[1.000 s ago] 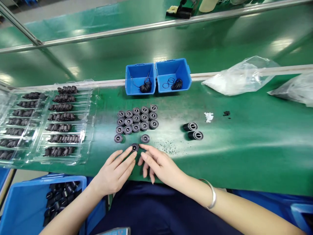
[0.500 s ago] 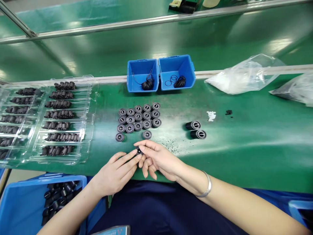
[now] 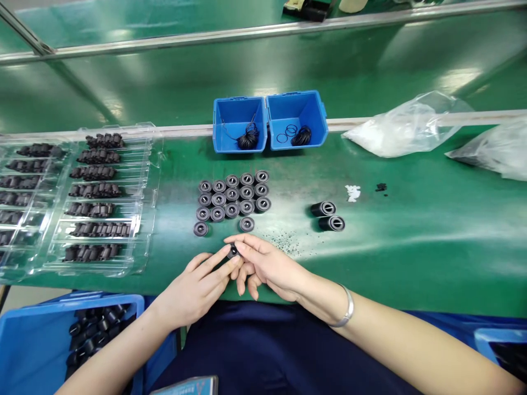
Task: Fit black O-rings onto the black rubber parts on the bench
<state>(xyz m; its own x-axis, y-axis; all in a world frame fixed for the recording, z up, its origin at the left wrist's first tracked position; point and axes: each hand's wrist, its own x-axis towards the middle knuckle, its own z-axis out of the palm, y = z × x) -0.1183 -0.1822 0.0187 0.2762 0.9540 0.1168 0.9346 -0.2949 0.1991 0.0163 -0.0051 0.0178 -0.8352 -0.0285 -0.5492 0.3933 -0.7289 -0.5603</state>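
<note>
A small black round part (image 3: 234,251) is pinched between the fingertips of both hands just above the green table (image 3: 411,241). My right hand (image 3: 267,266) grips it with thumb and forefinger, its other fingers curled under. My left hand (image 3: 197,288) touches the part from the left with its outstretched fingertips. Just beyond the hands stand several black round parts (image 3: 233,198) in neat rows, with two single ones (image 3: 201,229) nearer to me.
Two blue bins (image 3: 269,122) with black rings stand at the back. Clear trays (image 3: 82,200) of black parts lie at the left. Two black cylinders (image 3: 327,215) lie at the right, plastic bags (image 3: 405,129) beyond them. A blue crate (image 3: 37,345) of parts sits at lower left.
The right hand picked the black part up off the table and closed on it. Both hands now hold it slightly above the surface.
</note>
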